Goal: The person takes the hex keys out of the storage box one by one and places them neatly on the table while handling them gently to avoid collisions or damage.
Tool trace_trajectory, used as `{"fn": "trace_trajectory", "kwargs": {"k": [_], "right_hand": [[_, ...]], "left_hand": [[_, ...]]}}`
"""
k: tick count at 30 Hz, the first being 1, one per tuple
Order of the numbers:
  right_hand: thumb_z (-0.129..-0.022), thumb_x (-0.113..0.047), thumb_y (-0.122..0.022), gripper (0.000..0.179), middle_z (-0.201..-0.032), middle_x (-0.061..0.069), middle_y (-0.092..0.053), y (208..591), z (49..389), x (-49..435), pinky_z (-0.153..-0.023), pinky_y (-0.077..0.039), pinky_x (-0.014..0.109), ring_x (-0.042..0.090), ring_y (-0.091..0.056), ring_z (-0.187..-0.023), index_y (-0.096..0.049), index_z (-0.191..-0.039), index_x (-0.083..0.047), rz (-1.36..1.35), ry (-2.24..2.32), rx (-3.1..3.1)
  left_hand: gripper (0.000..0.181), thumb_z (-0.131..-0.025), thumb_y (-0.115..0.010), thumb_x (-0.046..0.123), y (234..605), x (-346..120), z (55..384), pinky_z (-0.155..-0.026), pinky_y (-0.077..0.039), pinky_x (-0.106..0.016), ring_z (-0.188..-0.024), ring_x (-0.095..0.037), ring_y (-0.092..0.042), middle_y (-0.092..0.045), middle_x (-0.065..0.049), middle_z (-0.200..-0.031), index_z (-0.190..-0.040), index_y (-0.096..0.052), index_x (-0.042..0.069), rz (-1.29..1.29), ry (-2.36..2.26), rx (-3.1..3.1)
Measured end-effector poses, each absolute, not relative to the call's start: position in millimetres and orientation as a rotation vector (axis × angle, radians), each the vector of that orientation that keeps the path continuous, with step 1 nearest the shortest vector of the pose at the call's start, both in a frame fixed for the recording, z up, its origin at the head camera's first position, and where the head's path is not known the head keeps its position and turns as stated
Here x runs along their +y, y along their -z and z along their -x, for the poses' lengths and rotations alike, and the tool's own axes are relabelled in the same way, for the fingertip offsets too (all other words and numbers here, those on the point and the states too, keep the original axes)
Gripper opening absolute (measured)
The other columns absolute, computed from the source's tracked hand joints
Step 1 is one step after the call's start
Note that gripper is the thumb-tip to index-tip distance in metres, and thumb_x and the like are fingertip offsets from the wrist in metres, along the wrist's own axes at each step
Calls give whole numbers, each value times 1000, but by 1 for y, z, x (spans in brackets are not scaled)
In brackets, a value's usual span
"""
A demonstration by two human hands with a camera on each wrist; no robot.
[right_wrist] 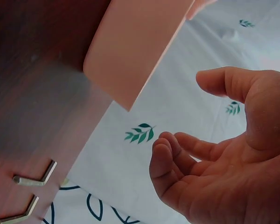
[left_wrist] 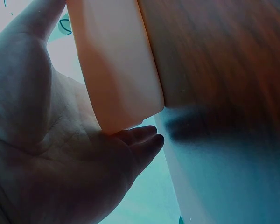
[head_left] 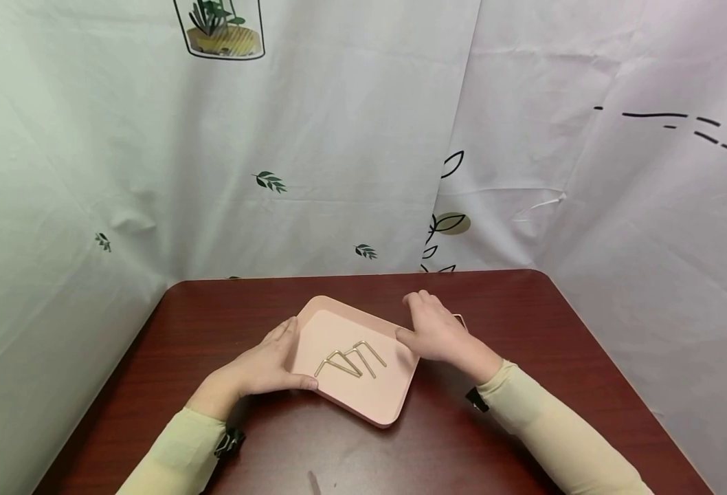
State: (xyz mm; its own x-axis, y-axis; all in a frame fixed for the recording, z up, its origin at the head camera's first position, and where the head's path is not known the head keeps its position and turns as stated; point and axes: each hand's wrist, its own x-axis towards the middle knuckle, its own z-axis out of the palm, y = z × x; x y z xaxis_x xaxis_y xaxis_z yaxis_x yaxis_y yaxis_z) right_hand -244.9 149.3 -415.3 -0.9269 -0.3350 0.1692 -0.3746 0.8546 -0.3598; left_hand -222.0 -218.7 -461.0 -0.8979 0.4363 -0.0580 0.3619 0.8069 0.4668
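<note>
A shallow pink tray (head_left: 332,330) sits at an angle on the table. Inside it lie several thin gold-coloured hex keys (head_left: 358,374), partly crossing. My left hand (head_left: 258,368) grips the tray's left corner, thumb on the near rim and fingers along the far-left side. The left wrist view shows the tray's wall (left_wrist: 121,60) between that thumb and the curled fingertips. My right hand (head_left: 434,330) is beside the tray's right corner. In the right wrist view its fingers are loosely bent, holding nothing, and apart from the tray. Two bent metal keys (right_wrist: 35,181) lie on the table beyond.
The dark red wooden table (head_left: 227,316) has rounded far corners. White printed cloth (head_left: 339,137) hangs behind it and along both sides. Behind the right hand, the light edge of a small object (head_left: 460,320) shows on the table.
</note>
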Motion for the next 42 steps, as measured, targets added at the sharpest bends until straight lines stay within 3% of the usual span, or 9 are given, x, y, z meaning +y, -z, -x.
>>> {"fn": "trace_trajectory", "kwargs": {"k": [42], "right_hand": [[-88, -19, -79, 58, -118, 13, -63, 433, 237, 112, -92, -56, 46, 30, -62, -109, -62, -137, 5, -871, -549, -2900]], "left_hand": [[150, -80, -86, 80, 461, -219, 221, -129, -29, -65, -167, -50, -19, -17, -33, -180, -171, -13, -15, -624, -696, 2830]]}}
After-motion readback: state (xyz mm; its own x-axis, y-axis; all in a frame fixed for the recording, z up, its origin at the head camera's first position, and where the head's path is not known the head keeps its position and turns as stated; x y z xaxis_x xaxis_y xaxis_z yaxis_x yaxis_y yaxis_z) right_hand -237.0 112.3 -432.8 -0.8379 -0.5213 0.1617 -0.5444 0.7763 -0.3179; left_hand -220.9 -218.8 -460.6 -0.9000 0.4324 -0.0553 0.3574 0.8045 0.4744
